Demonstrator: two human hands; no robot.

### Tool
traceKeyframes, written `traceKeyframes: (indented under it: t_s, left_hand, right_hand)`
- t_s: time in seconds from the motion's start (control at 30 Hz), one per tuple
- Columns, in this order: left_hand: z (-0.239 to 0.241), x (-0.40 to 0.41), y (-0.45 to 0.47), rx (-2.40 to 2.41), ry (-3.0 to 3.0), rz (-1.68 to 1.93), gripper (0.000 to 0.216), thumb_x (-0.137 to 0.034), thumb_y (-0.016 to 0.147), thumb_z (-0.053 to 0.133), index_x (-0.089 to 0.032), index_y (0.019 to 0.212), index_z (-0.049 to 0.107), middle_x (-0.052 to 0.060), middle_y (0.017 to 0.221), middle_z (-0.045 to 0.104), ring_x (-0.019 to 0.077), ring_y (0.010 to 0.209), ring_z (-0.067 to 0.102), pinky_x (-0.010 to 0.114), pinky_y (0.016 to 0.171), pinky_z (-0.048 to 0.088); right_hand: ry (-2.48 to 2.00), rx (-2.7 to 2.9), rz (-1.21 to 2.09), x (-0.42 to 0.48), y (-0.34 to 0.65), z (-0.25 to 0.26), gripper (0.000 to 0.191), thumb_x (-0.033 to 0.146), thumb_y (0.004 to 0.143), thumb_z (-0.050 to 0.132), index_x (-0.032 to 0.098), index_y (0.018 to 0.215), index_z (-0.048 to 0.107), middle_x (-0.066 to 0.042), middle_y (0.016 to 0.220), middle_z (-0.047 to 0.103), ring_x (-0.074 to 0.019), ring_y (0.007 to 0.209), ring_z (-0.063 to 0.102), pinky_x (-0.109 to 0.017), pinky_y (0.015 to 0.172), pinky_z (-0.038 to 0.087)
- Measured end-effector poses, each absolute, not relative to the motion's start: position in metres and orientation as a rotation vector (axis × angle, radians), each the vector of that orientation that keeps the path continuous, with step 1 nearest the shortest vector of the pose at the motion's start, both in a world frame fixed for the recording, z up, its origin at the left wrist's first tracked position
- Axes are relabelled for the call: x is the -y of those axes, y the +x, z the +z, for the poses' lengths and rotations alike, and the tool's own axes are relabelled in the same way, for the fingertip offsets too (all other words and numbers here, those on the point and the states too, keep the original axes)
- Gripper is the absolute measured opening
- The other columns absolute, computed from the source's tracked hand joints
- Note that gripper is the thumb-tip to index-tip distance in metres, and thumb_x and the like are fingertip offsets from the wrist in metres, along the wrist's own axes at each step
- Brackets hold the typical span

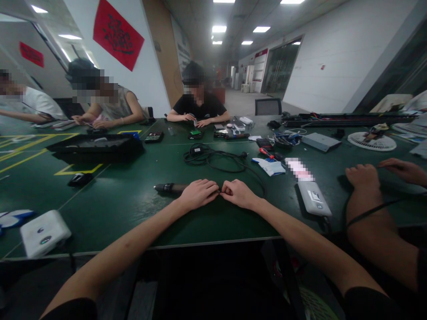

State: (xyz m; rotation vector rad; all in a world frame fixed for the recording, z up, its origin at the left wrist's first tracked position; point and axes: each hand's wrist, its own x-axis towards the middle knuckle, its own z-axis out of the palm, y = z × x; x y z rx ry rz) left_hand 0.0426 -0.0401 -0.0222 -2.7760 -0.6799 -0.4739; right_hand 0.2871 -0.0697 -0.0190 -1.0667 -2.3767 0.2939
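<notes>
I am sitting at a dark green desk [126, 222], resting both bare hands near the middle of its near edge. An electric screwdriver [171, 188] is lying on the desk there, running roughly parallel to that edge, its nose pointing toward the left side. It is showing a slim, straight, tube-like shape: a small pale metallic tip, then a ridged black collar, then a smooth dark brownish-grey body that is disappearing beneath my fingers. The tip is catching a little light, while the rest is looking dull and dark. Its other end is hiding between my hands.

My left hand [199, 194] is gripping the body from above, fingers curling over it. My right hand [242, 193] is meeting it at the hidden end, thumb and fingertips pressing together; I cannot tell exactly what they are pinching.

Farther from the near edge, a black cord [227, 153] is lying in loose loops beside a black adapter [196, 150] bearing a pale label. One strand is curving round toward my right hand. To the right, a blue-and-white packet [272, 167] is lying near a red screwdriver [266, 152], and a white device [313, 198] is lying closer to the near edge. At the desk's right side, a neighbour's hand [363, 178] is resting, fingers curling. Toward the far left, a long black tray [96, 149] is sitting.
</notes>
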Motion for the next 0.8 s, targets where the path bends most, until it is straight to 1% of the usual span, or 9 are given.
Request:
traceKeyframes:
  t_s: [0.07,0.2,0.33,0.43,0.53,0.6,0.73,0.8]
  left_hand:
    - [-0.0220,0.0400,0.0429,0.685,-2.773,-0.486,0.024,-0.038,0.105,0.049,-0.023,0.119,0.061,0.007,0.118,0.068,0.0213,0.104,0.065,0.036,0.090,0.050]
    - [-0.0207,0.0409,0.0429,0.644,-2.777,-0.467,0.023,-0.034,0.105,0.047,-0.024,0.120,0.061,0.006,0.123,0.068,0.0207,0.105,0.065,0.036,0.089,0.050]
    - [-0.0204,0.0417,0.0425,0.670,-2.774,-0.475,0.026,-0.038,0.104,0.049,-0.024,0.122,0.060,0.007,0.122,0.068,0.0216,0.105,0.065,0.038,0.090,0.051]
    - [-0.0205,0.0415,0.0425,0.645,-2.789,-0.465,0.025,-0.034,0.103,0.049,-0.024,0.123,0.061,0.007,0.126,0.066,0.0215,0.106,0.065,0.038,0.091,0.051]
    - [-0.0203,0.0412,0.0427,0.674,-2.775,-0.470,0.024,-0.036,0.105,0.047,-0.024,0.119,0.061,0.007,0.123,0.067,0.0215,0.106,0.065,0.037,0.091,0.051]
    - [-0.0198,0.0413,0.0429,0.681,-2.777,-0.463,0.025,-0.038,0.105,0.048,-0.024,0.121,0.060,0.007,0.123,0.067,0.0218,0.106,0.065,0.037,0.091,0.051]
    - [-0.0186,0.0420,0.0433,0.653,-2.793,-0.439,0.024,-0.033,0.104,0.048,-0.024,0.123,0.059,0.007,0.126,0.066,0.0215,0.109,0.064,0.037,0.094,0.051]
    - [-0.0183,0.0421,0.0435,0.676,-2.782,-0.454,0.023,-0.035,0.105,0.047,-0.023,0.121,0.060,0.007,0.124,0.067,0.0216,0.108,0.065,0.037,0.094,0.051]
  right_hand:
    - [-1.062,2.376,0.297,0.0693,0.2873,-0.0193,0.010,0.020,0.094,0.071,0.019,0.093,0.061,0.005,0.070,0.062,-0.0123,0.065,0.056,-0.027,0.081,0.040]
    - [-1.068,2.381,0.292,0.0689,0.2875,-0.0192,0.010,0.021,0.094,0.071,0.019,0.092,0.061,0.004,0.071,0.062,-0.0126,0.066,0.056,-0.028,0.082,0.040]
    - [-1.076,2.385,0.294,0.0697,0.2874,-0.0178,0.009,0.021,0.094,0.070,0.020,0.093,0.061,0.004,0.072,0.063,-0.0131,0.067,0.057,-0.028,0.083,0.041]
    - [-1.083,2.385,0.303,0.0708,0.2875,-0.0165,0.009,0.021,0.094,0.070,0.020,0.094,0.062,0.004,0.072,0.064,-0.0133,0.067,0.057,-0.028,0.081,0.041]
    - [-1.075,2.389,0.308,0.0711,0.2875,-0.0166,0.008,0.021,0.094,0.070,0.019,0.095,0.062,0.004,0.071,0.064,-0.0130,0.066,0.057,-0.027,0.080,0.041]
    - [-1.075,2.386,0.308,0.0705,0.2874,-0.0176,0.008,0.021,0.094,0.070,0.019,0.095,0.062,0.004,0.071,0.064,-0.0127,0.066,0.057,-0.027,0.080,0.041]
    - [-1.080,2.384,0.299,0.0688,0.2872,-0.0198,0.010,0.021,0.094,0.071,0.019,0.094,0.061,0.005,0.070,0.062,-0.0121,0.065,0.056,-0.028,0.082,0.041]
    - [-1.074,2.384,0.302,0.0685,0.2873,-0.0201,0.010,0.020,0.094,0.071,0.019,0.094,0.061,0.005,0.071,0.062,-0.0120,0.065,0.056,-0.028,0.082,0.041]
